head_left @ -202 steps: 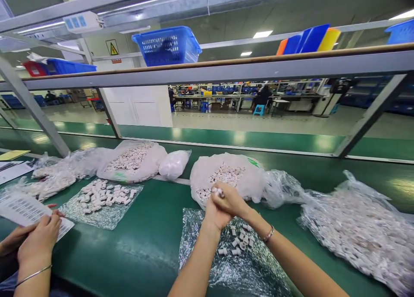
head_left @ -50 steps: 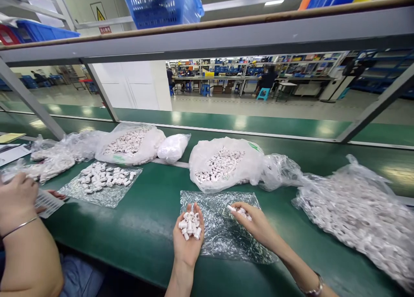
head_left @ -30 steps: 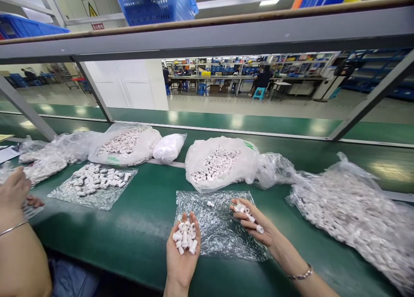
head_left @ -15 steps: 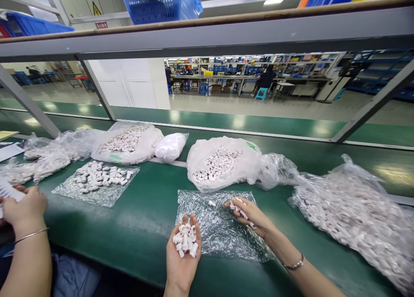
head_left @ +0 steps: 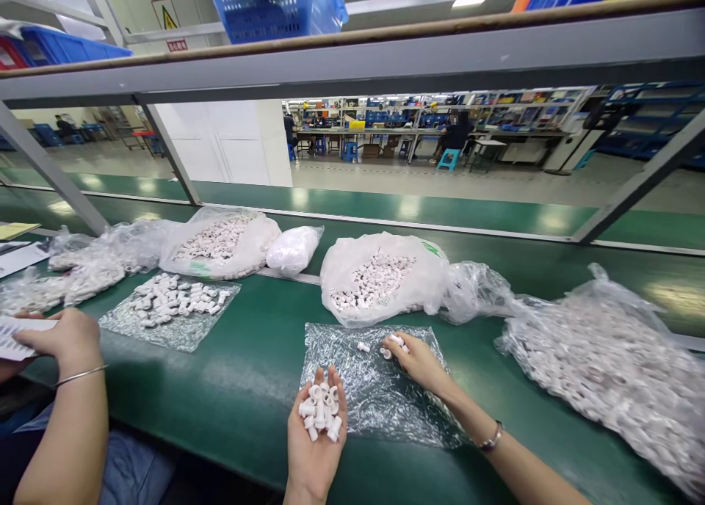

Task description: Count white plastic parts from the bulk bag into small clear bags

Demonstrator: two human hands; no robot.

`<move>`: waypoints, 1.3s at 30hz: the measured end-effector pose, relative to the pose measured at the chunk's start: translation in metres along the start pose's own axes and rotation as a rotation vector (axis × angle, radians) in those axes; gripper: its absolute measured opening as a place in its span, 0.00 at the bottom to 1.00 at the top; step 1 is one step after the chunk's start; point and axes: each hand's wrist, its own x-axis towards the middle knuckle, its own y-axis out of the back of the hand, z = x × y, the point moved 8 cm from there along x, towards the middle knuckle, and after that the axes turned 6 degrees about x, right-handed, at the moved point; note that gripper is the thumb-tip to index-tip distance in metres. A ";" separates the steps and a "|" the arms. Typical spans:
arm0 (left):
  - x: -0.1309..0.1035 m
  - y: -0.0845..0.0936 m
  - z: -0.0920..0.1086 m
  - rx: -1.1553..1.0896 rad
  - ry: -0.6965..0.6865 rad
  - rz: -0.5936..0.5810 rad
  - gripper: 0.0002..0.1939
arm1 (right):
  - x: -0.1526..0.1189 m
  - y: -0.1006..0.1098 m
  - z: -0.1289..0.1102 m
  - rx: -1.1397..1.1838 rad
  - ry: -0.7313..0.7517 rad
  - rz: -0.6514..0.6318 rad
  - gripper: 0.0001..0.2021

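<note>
a small heap of white plastic caps [head_left: 320,411] is cupped in the left hand [head_left: 316,435], which is turned palm up with the fingers loosely curled around the pile; the grip is a gentle cradle, not clenched. the hand is held just above the near edge of the desk [head_left: 242,387], at the front left corner of a clear plastic sheet [head_left: 374,402] that is spread flat on the green surface.

the right hand [head_left: 416,360] is laid palm down on the far part of the same sheet, and a few caps are pinched at its fingertips [head_left: 392,343]; the grip is closed on them. one loose cap [head_left: 363,347] is seen lying on the sheet just beside those fingertips, apart from both hands. a thin bracelet [head_left: 490,439] is worn on the right wrist.

just behind the sheet an open white bag [head_left: 424,285] full of caps is set, with a crumpled clear bag [head_left: 476,292] touching its right side. a large clear bag of parts [head_left: 600,373] is spread to the far right.

at the left, a second sheet [head_left: 170,332] with scattered caps is laid out, with more bags behind it. a co-worker's hand [head_left: 69,336] with a bangle is seen at the desk's left edge, resting on a printed paper [head_left: 14,336]. a blue basket [head_left: 275,6] is kept on the shelf overhead.
</note>
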 end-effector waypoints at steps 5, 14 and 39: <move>-0.001 -0.004 0.001 0.040 -0.018 0.055 0.23 | -0.001 0.011 -0.008 -0.053 0.062 0.054 0.19; -0.002 -0.017 -0.001 0.008 -0.046 0.124 0.18 | 0.122 0.052 -0.055 -0.358 0.146 0.199 0.12; 0.000 -0.039 -0.068 -0.058 0.166 0.079 0.16 | -0.020 -0.046 -0.058 0.430 -0.017 -0.444 0.20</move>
